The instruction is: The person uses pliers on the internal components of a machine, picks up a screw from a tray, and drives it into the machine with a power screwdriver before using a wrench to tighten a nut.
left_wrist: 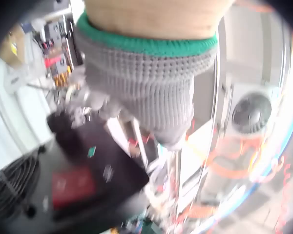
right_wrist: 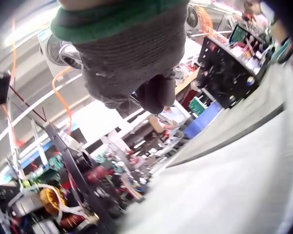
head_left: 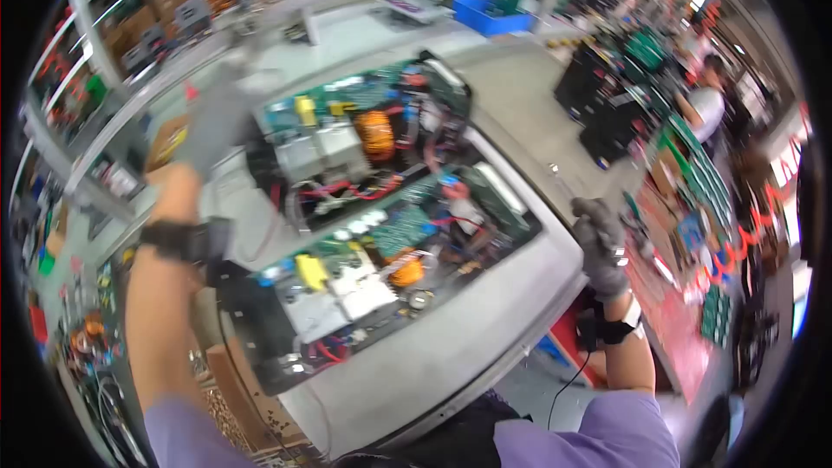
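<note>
Two open black chassis stand on the bench before me, the rear unit (head_left: 368, 134) and the front unit (head_left: 394, 264), with green circuit boards, silver blocks and orange coils. My left hand (head_left: 217, 117), in a grey glove, reaches out beyond the rear unit's left end and is blurred. In the left wrist view a black casing panel (left_wrist: 112, 156) lies below that hand; I cannot tell what its fingers hold. My right hand (head_left: 600, 247), also gloved, has its fingers curled near the bench's right corner. A small metal piece (right_wrist: 134, 99) glints between them.
A blue bin (head_left: 492, 16) stands at the back of the bench. More black chassis (head_left: 598, 104) sit to the right, near a person (head_left: 706, 104). A red-topped surface (head_left: 667, 321) with tools and boards adjoins on the right. A black cable (head_left: 563, 394) hangs from my right wrist.
</note>
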A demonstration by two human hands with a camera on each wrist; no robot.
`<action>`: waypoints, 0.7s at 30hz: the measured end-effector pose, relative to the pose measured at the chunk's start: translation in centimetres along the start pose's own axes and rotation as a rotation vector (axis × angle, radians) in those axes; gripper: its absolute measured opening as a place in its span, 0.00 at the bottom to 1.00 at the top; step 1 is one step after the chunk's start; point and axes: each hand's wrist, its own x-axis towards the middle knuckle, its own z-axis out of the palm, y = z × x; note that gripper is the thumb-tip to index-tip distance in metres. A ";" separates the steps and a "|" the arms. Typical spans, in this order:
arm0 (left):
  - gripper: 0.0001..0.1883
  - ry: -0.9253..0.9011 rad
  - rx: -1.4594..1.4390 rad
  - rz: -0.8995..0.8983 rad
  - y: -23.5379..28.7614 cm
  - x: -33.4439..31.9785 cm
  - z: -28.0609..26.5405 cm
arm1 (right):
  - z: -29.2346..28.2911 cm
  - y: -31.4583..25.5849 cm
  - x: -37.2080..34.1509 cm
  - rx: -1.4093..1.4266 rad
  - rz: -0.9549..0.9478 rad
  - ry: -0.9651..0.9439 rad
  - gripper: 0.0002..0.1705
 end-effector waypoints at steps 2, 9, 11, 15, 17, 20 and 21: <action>0.22 0.022 0.149 0.284 -7.1 -2.0 -4.5 | -2.8 1.5 -4.2 -0.359 0.004 -0.067 0.15; 0.24 0.051 -0.284 -0.408 -10.4 -16.2 -14.0 | -10.9 8.5 -16.8 -1.025 0.329 0.058 0.11; 0.23 0.014 -0.241 -0.410 -9.4 -20.4 -14.0 | -13.2 11.1 -18.5 -1.226 0.307 0.124 0.13; 0.23 -0.163 -0.294 -0.635 -4.0 -28.8 -11.9 | -19.2 18.3 -18.7 -1.289 0.774 0.167 0.09; 0.23 -0.213 -0.143 -0.570 -2.7 -34.0 -9.8 | -20.6 20.3 -18.4 -1.129 0.891 0.156 0.15; 0.16 -0.391 0.518 -0.862 6.6 -37.9 -7.3 | -20.0 22.3 -18.0 -1.015 0.974 0.369 0.35; 0.17 -0.585 0.563 -0.899 7.8 -39.1 -6.6 | -18.9 23.6 -18.0 -1.007 0.958 0.363 0.35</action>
